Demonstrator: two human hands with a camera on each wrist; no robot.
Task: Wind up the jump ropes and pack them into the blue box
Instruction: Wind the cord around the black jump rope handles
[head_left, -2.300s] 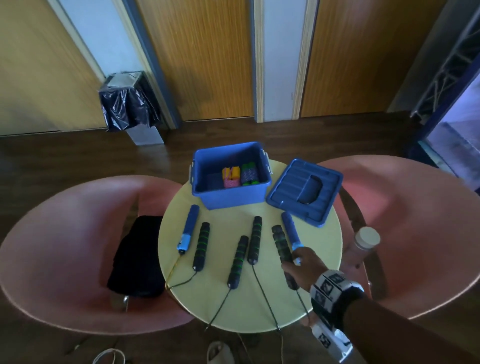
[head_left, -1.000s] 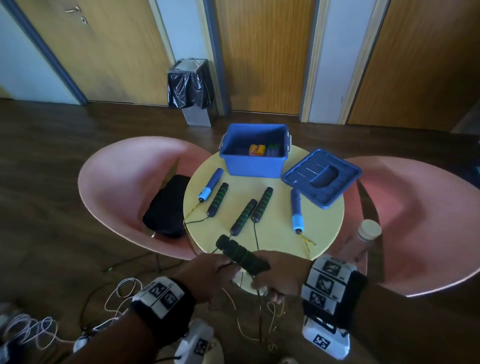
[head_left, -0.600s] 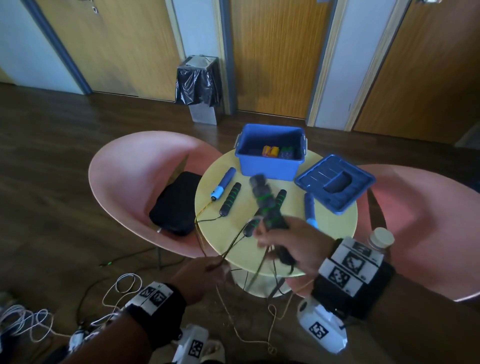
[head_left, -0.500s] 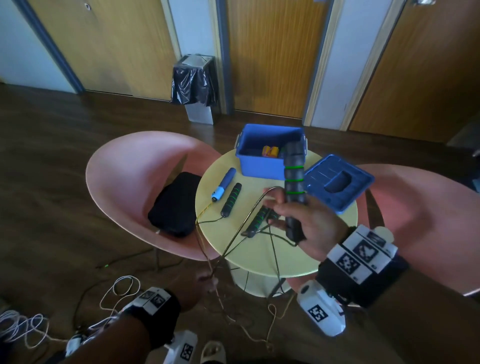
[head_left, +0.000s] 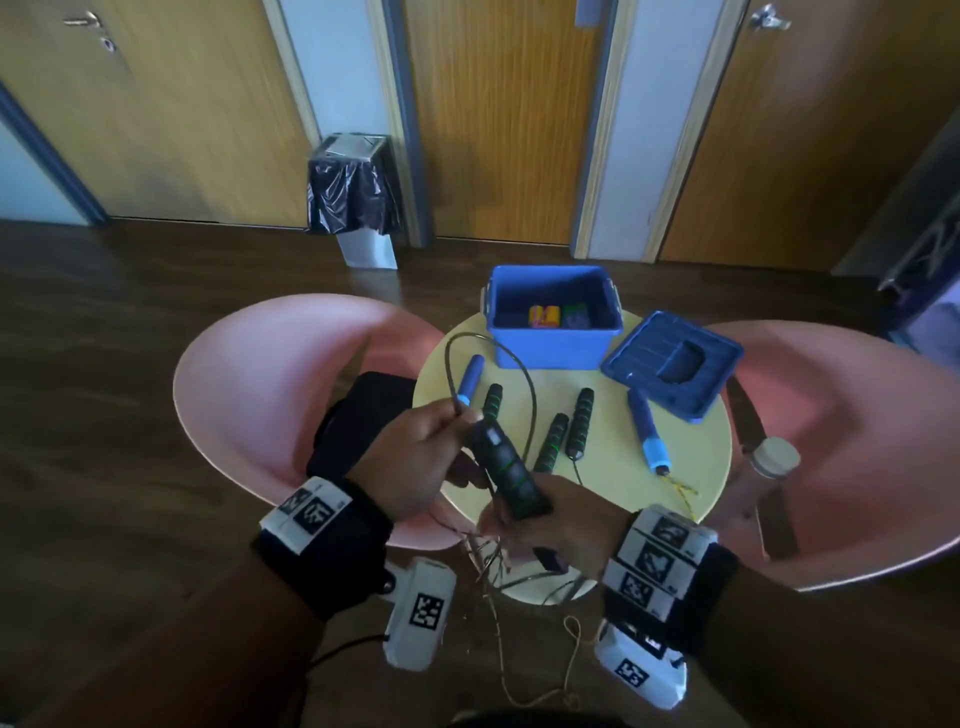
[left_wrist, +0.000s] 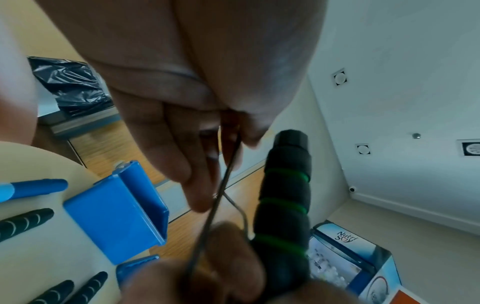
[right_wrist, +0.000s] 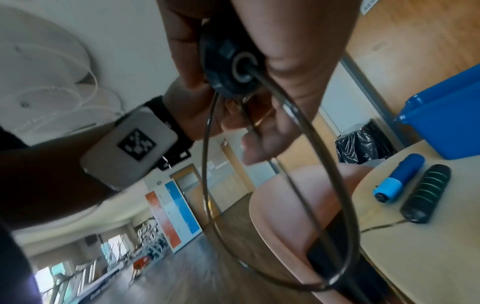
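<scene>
Right hand (head_left: 550, 525), nearest: fingers wrapped round the lower end of a black foam handle (head_left: 506, 475) with green rings, held tilted above the near counter edge. Left hand (head_left: 415, 462), just beside it: thumb and fingertips pinching the thin dark cord (head_left: 530, 395), which arcs up in one loop over the counter and returns toward the handle. More cord hangs below both hands in a loose tangle; its far end is out of sight.

Handling, judged: cord light, springy, wire-like, likely to uncoil if let slack, so keep it pinched close to the handle and lay turns under tension. Foam grip soft and non-slip; hold at mid-length.

Yellow round counter (head_left: 696, 467): five other handles lie on it, three black-green, two blue, their cords trailing over the near edge, where they could snag.

Far side: blue box (head_left: 556, 348), open, coloured items at its bottom, room left beside them. Its lid (head_left: 670, 364) lies to the right, overhanging the counter rim. Pink chairs flank both sides.
</scene>
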